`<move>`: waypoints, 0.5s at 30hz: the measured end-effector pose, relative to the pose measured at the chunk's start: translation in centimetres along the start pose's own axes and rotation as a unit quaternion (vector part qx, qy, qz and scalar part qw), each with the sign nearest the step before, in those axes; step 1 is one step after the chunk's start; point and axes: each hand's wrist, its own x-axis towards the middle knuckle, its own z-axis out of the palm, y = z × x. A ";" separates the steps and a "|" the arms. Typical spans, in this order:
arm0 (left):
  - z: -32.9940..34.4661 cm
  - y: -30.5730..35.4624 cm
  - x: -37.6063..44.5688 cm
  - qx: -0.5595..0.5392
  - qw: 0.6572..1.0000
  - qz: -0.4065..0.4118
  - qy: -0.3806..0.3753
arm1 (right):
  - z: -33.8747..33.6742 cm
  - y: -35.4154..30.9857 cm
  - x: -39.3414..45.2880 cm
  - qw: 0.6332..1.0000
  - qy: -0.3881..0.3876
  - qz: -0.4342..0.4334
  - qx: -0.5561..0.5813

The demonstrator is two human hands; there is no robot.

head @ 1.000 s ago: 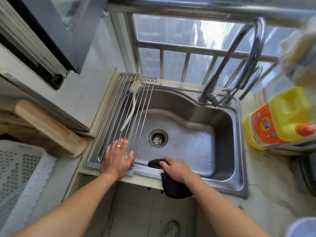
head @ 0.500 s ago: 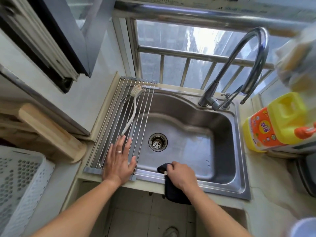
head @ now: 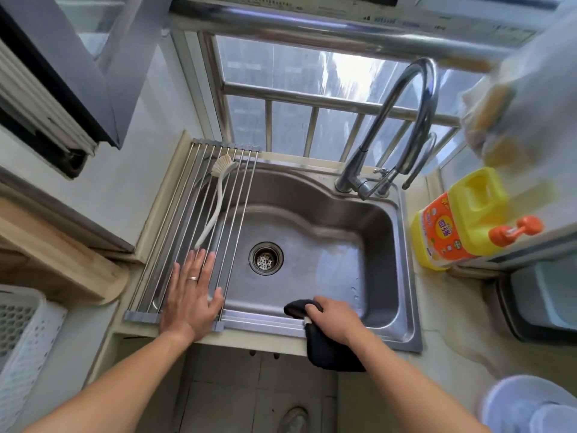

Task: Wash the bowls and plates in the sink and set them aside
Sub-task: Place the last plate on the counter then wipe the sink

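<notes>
The sink (head: 327,245) holds no bowl and no plate at this moment; its basin shows only the drain (head: 266,258), so I judge that the washing itself is finished or not begun, and the step in hand is wiping the front rim. The only dishes that can be seen are pale, blurred shapes at the lower right corner (head: 527,404), on the desk and well apart from the basin; whether they are bowls or plates I cannot tell. To do the wiping well, the person should keep the black cloth (head: 331,351) flat on the rim, draw it along the whole edge in one direction, and brace the body with the other hand so the roll-up rack (head: 175,245) does not slide. The right hand (head: 335,320) is closed, with fingers curled around the cloth, which hangs over the front edge of the sink. The left hand (head: 192,295) is open, fingers straight and a little spread, pressing flat on the rack bars, just below the handle end of the white brush (head: 218,195), which lies on the rack.
</notes>
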 end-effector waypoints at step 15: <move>-0.3 0.5 0.2 0.009 1.000 -0.008 -0.004 | 2.9 -11.8 6.8 0.974 -0.213 -0.052 0.052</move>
